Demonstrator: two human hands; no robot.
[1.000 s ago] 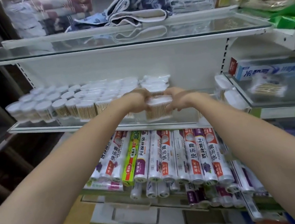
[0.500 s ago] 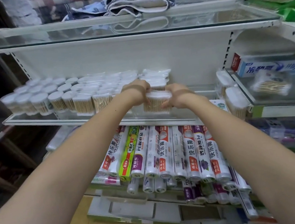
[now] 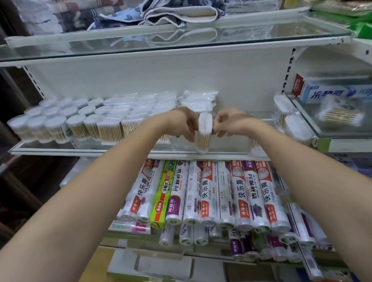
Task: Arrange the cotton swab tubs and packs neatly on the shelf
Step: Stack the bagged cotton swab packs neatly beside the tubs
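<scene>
- Nearest: both forearms reach up and forward over the lower shelf of cling-wrap rolls (image 3: 214, 199), which lie packed side by side, ends toward the camera.
- Left hand (image 3: 183, 123) and right hand (image 3: 230, 122) meet at the front of the glass shelf (image 3: 43, 150). Each hand's grip is closed on one side of a single cotton swab pack (image 3: 204, 133), fingers curled round it.
- The pack stands upright, white tips on top, wooden sticks below; its base looks down at or just above the shelf's front edge, can't tell if it's touching.
- Judgement: step in hand is seating this pack in line with the stock. To do it well: keep it upright, slide it back, square it to the front edge, release both sides evenly so it doesn't tip.
- Just left of it: rows of round cotton swab tubs (image 3: 59, 127), already fairly tidy.
- Behind the hands: flatter stacked swab packs (image 3: 198, 99) against the back panel.
- Right: loose tubs (image 3: 294, 125) at the shelf end, some leaning, likely still to sort.
- Far top: folded towels (image 3: 175, 6) on the upper glass shelf.
</scene>
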